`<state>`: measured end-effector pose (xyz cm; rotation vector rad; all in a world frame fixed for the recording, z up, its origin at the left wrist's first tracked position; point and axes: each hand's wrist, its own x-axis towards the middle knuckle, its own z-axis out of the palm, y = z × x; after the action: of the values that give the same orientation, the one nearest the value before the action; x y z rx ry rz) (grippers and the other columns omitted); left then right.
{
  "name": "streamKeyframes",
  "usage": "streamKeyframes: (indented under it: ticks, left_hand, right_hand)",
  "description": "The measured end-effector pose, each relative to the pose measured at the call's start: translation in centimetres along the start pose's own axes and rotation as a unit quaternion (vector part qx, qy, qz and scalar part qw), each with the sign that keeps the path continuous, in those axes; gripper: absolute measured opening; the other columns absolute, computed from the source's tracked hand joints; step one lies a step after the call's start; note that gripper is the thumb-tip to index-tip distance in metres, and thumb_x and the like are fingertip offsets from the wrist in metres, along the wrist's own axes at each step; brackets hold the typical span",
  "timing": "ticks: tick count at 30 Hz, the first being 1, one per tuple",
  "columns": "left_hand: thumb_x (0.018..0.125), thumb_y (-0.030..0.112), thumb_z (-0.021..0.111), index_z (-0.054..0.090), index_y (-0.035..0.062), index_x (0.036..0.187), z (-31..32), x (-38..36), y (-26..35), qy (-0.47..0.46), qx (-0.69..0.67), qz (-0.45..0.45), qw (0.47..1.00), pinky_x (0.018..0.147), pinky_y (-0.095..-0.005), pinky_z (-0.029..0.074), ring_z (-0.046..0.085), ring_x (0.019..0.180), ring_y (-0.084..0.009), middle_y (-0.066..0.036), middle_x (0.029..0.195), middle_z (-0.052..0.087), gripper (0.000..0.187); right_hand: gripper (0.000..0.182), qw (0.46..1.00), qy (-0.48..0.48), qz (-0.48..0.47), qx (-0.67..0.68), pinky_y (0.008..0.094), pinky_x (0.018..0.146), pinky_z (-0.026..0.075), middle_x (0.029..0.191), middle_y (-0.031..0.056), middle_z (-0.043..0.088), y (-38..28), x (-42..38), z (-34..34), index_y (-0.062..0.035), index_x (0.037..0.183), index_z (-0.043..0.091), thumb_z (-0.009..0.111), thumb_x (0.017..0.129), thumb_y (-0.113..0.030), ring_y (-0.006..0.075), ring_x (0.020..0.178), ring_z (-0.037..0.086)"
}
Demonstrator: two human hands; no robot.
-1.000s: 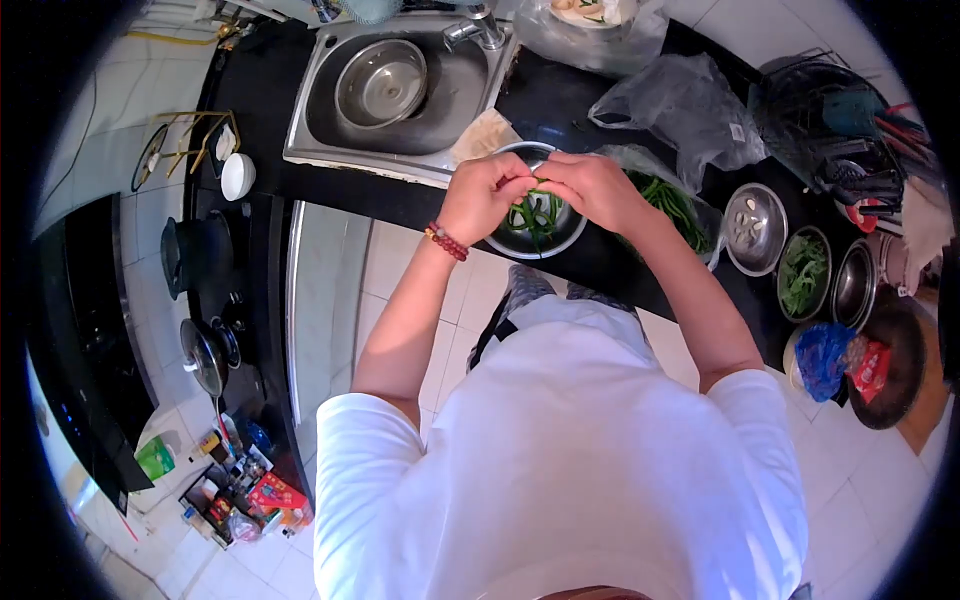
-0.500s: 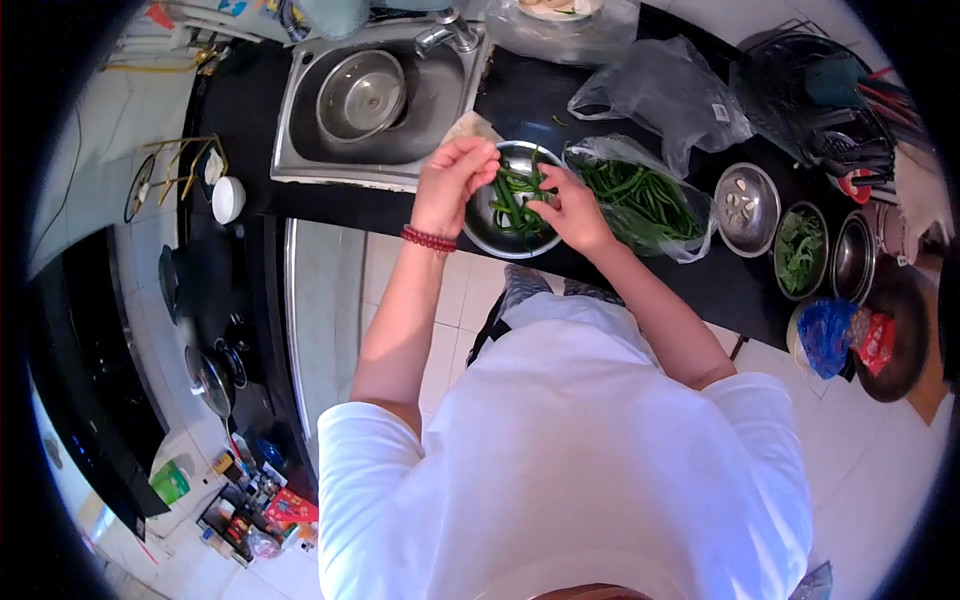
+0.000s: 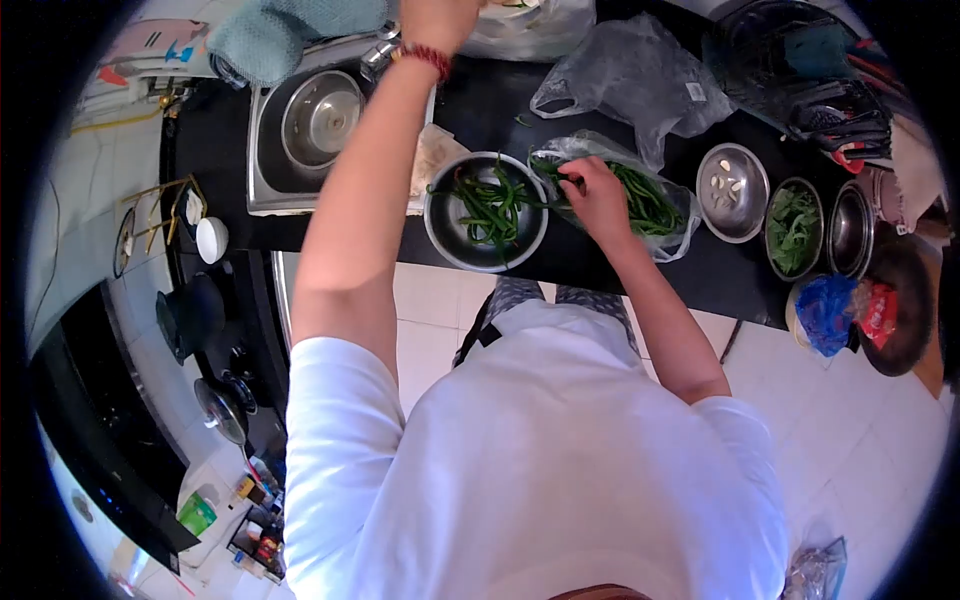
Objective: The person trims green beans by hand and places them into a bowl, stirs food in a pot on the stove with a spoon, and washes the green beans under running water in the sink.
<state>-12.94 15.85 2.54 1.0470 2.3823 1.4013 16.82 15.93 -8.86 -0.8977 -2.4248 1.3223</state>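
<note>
From afar, I see the right hand (image 3: 600,198) curled over green peppers (image 3: 648,203) in a bag (image 3: 684,236) beside a bowl (image 3: 444,232); whether it or the cropped left hand (image 3: 440,22) pinches anything, I cannot tell. Probably light, firm and slick, they suit mid-length holds.

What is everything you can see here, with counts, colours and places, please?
vegetable bowl: 1, silver, on counter
clear bag: 1, colourless, right of that bowl
long vegetables: many, green, inside both
plastic bag: 1, greyish, farther back
garlic cloves: several, white, in next bowl
leaves: several, green, in neighbouring bowl
basin: 1, silver, in sink
tap: 1, silver, behind sink
cloth: 1, bluish, top left
small bowl: 1, white, left of sink
pot: 1, black, far left
blue bag: 1, blue, far right
small packages: uncounted, mixed, lower left
shirt: 1, white, centre
left hand: 1, bare, top edge
right hand: 1, bare, over clear bag
</note>
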Motion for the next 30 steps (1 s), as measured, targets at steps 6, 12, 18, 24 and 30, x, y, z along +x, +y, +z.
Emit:
streamKeyframes:
  ticks: [6,12,18,24,30]
  left_hand:
    - [0.089,0.009,0.06,0.066,0.0031,0.089,3.3,-11.2,-3.3,-0.162,-0.051,-0.058,0.984,0.057,-0.0213,0.049,0.059,0.061,-0.0059,-0.001,0.079,0.067,0.009]
    - [0.082,0.004,0.059,0.063,0.011,0.101,4.1,-18.8,-5.2,-0.26,0.119,0.102,0.953,0.071,-0.0403,0.051,0.063,0.085,-0.0311,-0.009,0.099,0.062,0.021]
    - [0.086,0.017,0.058,0.063,0.0127,0.099,3.5,-19.7,-4.6,-0.296,0.183,0.082,0.934,0.07,-0.0428,0.051,0.062,0.087,-0.0321,-0.008,0.1,0.061,0.015]
    - [0.088,0.028,0.057,0.065,0.0102,0.095,3.3,-20.3,-3.0,-0.321,0.224,0.122,0.912,0.07,-0.0428,0.051,0.063,0.085,-0.0322,-0.013,0.099,0.063,0.021]
    - [0.089,0.03,0.056,0.064,0.0068,0.094,3.1,-20.7,-2.1,-0.347,0.242,0.115,0.899,0.07,-0.043,0.051,0.063,0.083,-0.034,-0.014,0.094,0.065,0.025]
  right_hand:
    - [0.035,0.999,-0.023,0.001,-0.037,0.0417,0.07,0.049,0.101,0.0093,0.056,-1.3,0.3,0.6,-0.0094,0.101,0.059,0.076,0.071,-0.018,0.032,0.084,0.062]
    - [0.039,0.996,-0.069,-0.035,-0.052,0.0433,0.073,0.049,0.107,0.0097,0.054,1.3,0.9,2.0,-0.0114,0.103,0.057,0.076,0.069,-0.013,0.0334,0.09,0.06]
    - [0.029,0.994,-0.1,-0.02,0.034,0.0394,0.071,0.048,0.095,0.0103,0.058,1.7,0.7,2.1,-0.0092,0.095,0.059,0.074,0.07,-0.006,0.032,0.087,0.061]
    - [0.023,0.994,-0.074,-0.056,0.055,0.0379,0.066,0.049,0.092,0.0101,0.059,0.0,0.1,0.7,-0.0074,0.095,0.059,0.069,0.075,-0.004,0.0312,0.081,0.061]
    - [0.018,0.99,-0.058,-0.125,-0.032,0.0409,0.066,0.049,0.091,0.0098,0.058,-1.6,-1.2,-0.8,-0.0073,0.095,0.06,0.066,0.078,-0.008,0.0337,0.081,0.06]
